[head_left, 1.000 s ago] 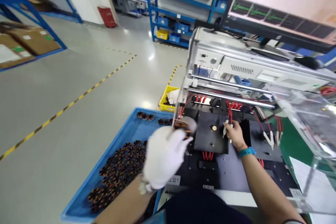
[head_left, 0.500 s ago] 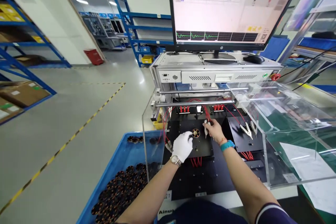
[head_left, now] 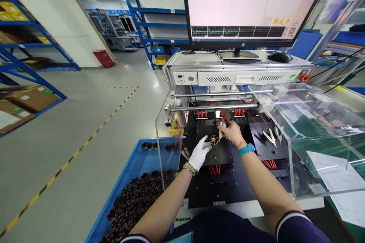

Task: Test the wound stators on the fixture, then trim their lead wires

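A round motor stator with copper windings (head_left: 214,139) lies on the black fixture plate (head_left: 199,134). My left hand (head_left: 200,152), in a white glove, is just left of it, with fingers apart and fingertips by its rim; whether they touch it I cannot tell. My right hand (head_left: 233,133), bare, pinches a white alligator clip (head_left: 220,132) on red leads at the stator's right edge. Another pair of clips (head_left: 185,153) lies left of the plate. More white clips (head_left: 269,137) rest on the right-hand black plate (head_left: 264,152).
A blue tray (head_left: 134,163) full of similar stators (head_left: 137,197) stands at left, partly behind a clear acrylic side panel (head_left: 160,152). Metal rods (head_left: 213,108) cross above the fixture. A raised clear cover (head_left: 319,121) spans the right. The monitor (head_left: 242,3) stands behind.
My left hand has drawn slightly back from the stator and its fingers have spread. The right hand's clip has moved left, closer to the stator. The view has shifted slightly.
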Available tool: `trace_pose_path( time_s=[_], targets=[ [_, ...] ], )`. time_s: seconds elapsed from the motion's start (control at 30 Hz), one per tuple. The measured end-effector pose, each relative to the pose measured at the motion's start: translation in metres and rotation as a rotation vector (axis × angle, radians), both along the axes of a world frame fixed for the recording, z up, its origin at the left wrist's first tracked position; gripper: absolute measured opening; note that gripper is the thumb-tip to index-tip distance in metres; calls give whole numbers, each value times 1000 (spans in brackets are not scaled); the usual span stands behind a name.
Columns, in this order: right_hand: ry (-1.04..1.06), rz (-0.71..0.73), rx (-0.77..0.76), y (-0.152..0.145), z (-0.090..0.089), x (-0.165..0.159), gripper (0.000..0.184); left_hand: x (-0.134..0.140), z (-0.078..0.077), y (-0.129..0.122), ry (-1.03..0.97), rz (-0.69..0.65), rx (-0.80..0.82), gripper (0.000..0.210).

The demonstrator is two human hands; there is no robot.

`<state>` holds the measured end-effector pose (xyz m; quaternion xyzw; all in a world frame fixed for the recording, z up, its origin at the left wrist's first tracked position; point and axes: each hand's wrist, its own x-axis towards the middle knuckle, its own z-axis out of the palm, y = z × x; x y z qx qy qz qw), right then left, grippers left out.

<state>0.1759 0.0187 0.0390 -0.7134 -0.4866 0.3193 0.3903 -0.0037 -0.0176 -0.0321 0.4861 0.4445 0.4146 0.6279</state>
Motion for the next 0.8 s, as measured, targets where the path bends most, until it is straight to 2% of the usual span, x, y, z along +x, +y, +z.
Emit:
trace_pose_path(
  time_s=[0.13,0.27,0.5,0.57,0.67,0.73,0.8],
  targets=[
    [-98,-18,46,2,1,-4,49,6,11,2,22,36,-135,55],
    [-177,1,89,2,-1,-9,53,15,22,4,50,21,-300,65],
    [-296,52,86,-1,-5,-11,45,18,24,12,78,25,-258,72],
    [-313,49,84,-2,-6,-10,44,13,26,14,190,15,-159,68],
    [-324,40,86,-3,-6,-7,44,4,35,14,543,19,214,47],
    [-284,41,74,-3,-5,-5,45,1,42,15,727,-43,475,29],
    [-197,46,50,-3,-3,-4,47,1,47,18,788,-162,610,20]
  ],
)
